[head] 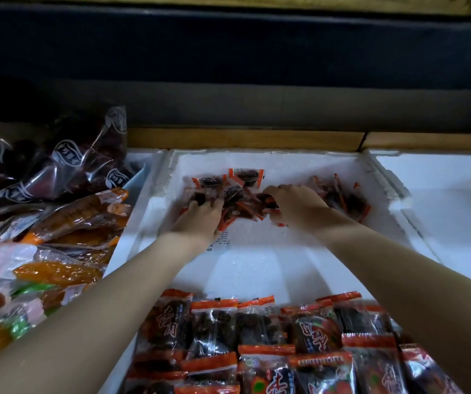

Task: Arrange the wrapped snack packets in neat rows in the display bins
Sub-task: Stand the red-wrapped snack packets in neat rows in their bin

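Observation:
A white foam bin (pixel 257 260) lies in front of me. At its far end sits a loose heap of small dark packets with orange-red ends (pixel 242 191). My left hand (pixel 200 217) reaches into the heap's left side, fingers curled among the packets. My right hand (pixel 294 203) lies on the middle of the heap, fingers bent down over the packets. Whether either hand holds a packet is blurred. Neat rows of the same packets (pixel 271 342) fill the near end of the bin.
To the left, another bin holds orange sausage-like packs (pixel 58 223) and clear bags of dark red goods (pixel 66 163). A second white foam bin (pixel 450 200) stands to the right. A wooden ledge (pixel 242 139) runs behind the bins, with a dark wall above.

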`<state>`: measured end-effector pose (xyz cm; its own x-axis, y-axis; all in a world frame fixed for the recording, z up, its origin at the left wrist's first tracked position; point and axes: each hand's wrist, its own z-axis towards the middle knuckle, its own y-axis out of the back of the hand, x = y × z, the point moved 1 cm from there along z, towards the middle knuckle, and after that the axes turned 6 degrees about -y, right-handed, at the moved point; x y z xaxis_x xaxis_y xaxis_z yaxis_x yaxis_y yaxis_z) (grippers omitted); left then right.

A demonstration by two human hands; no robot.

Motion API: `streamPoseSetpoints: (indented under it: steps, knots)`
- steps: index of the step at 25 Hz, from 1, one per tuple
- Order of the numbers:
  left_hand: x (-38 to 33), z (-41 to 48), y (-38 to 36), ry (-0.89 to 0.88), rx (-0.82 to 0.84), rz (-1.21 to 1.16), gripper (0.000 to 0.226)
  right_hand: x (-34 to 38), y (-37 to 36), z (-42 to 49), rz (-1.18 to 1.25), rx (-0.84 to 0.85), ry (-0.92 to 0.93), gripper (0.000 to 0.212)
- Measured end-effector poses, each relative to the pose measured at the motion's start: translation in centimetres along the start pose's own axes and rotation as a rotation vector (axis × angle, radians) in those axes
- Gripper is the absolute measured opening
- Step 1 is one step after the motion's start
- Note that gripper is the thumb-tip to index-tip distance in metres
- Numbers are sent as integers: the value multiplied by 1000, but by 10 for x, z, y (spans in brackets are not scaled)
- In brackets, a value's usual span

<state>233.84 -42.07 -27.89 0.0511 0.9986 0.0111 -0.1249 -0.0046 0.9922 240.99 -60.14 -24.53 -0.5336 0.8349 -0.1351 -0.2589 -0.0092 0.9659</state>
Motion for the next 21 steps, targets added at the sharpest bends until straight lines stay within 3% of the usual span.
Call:
streamPoseSetpoints:
  steps: [2, 6, 9, 12, 14, 16, 18, 21]
  knots:
    - [-4, -9, 4, 31, -70, -100, 49, -2, 11, -20, 138, 27, -18, 43]
    - [-15, -36, 17, 123, -345, -706, 41, -9, 42, -58, 361, 91, -132, 42]
    - [-24, -54, 25, 252, -470, -965, 27, -9, 63, -78, 461, 57, -200, 36]
    - [-31, -57, 23, 465, -415, -1314, 26, 3, 79, -88, 734, -96, -250, 24]
    - [-41, -56, 24, 555, -355, -1591, 21, 15, 81, -91, 1051, -110, -291, 12]
    - [-51, -54, 28, 597, -303, -1864, 30, 27, 75, -91, 1270, 43, -346, 6]
    - [-55, -57, 32, 605, -267, -2098, 33, 29, 64, -87, 1428, 205, -410, 15]
    - [-59, -64, 36, 529, -162, -2192, 45, 24, 60, -88, 1658, 361, -464, 26]
